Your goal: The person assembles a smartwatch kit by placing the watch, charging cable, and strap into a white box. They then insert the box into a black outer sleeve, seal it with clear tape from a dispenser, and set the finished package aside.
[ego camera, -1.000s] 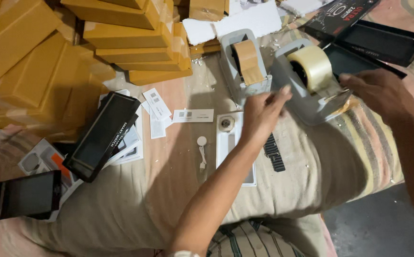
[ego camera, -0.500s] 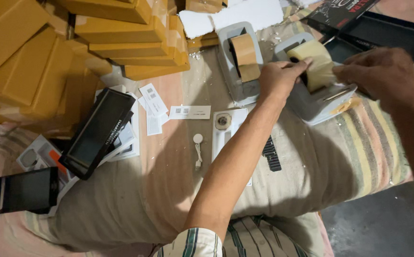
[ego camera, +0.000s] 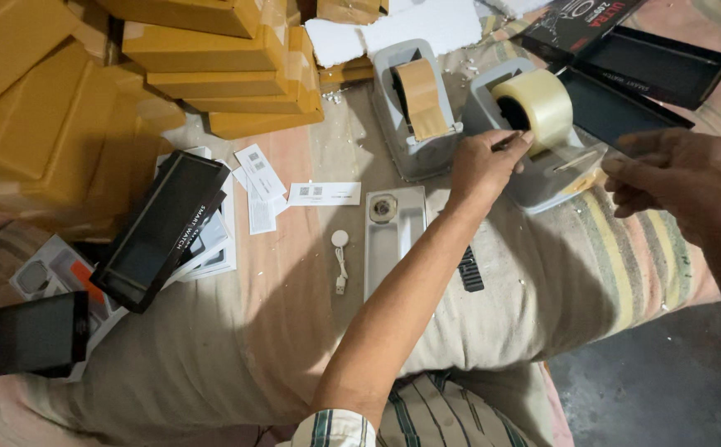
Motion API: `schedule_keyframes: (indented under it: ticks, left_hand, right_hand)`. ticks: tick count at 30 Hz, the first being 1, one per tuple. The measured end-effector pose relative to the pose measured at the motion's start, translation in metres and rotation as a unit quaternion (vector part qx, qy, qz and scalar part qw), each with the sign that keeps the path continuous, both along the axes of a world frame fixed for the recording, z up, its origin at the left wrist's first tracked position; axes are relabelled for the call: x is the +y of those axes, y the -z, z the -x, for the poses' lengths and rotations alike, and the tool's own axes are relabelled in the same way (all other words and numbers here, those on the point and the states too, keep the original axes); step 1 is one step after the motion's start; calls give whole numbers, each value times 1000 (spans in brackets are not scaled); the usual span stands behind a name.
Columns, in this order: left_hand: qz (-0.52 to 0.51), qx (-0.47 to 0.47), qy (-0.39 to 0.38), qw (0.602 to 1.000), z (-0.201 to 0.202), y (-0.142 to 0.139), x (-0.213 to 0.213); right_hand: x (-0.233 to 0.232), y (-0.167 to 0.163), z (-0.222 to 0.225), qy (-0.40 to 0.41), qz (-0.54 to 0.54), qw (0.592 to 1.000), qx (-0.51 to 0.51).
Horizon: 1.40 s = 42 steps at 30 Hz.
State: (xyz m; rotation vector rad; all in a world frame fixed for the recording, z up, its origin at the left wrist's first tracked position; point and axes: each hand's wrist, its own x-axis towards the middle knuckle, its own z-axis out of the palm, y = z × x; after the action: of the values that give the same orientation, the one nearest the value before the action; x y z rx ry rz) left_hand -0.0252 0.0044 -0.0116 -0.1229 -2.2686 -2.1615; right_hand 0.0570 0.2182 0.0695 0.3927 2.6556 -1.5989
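On the cloth-covered surface (ego camera: 236,348), the left hand (ego camera: 483,165) rested closed on the grey dispenser (ego camera: 542,174), just beside its roll of clear tape (ego camera: 538,103). The right hand (ego camera: 675,178) pinched what seemed to be the drawn-out tape end (ego camera: 596,161), though the strip was hard to make out. A second dispenser (ego camera: 410,108) with brown tape stood just beside, yellow boxes (ego camera: 211,58) behind it.

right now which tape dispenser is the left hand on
The right-hand dispenser with the clear tape roll; the left hand rests there. The other dispenser holds brown tape.
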Motion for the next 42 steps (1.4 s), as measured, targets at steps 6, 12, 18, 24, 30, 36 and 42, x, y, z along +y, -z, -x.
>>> schedule_keyframes:
  ticks: [6, 12, 18, 24, 30, 36, 42]
  left_hand:
    - [-38, 63, -78, 994, -36, -9, 5]
    - [-142, -68, -6, 987, -94, -16, 7]
    - [-189, -54, 56, 979, -102, -2, 20]
    - [-230, -49, 85, 968, -96, 6, 24]
    - [-146, -30, -18, 989, -94, -20, 12]
    - [-80, -90, -79, 990, 8, -42, 28]
    - [-199, -91, -60, 974, 14, -11, 30]
  right_hand:
    - [4, 9, -10, -19, 51, 998, 44]
    - [-4, 6, -18, -18, 44, 997, 60]
    - [-12, -4, -20, -18, 20, 998, 59]
    - [-5, -1, -17, -37, 60, 994, 86]
    - [-2, 15, -18, -32, 77, 992, 93]
    - [-2, 12, -18, -56, 112, 987, 105]
    - [3, -2, -15, -45, 74, 991, 106]
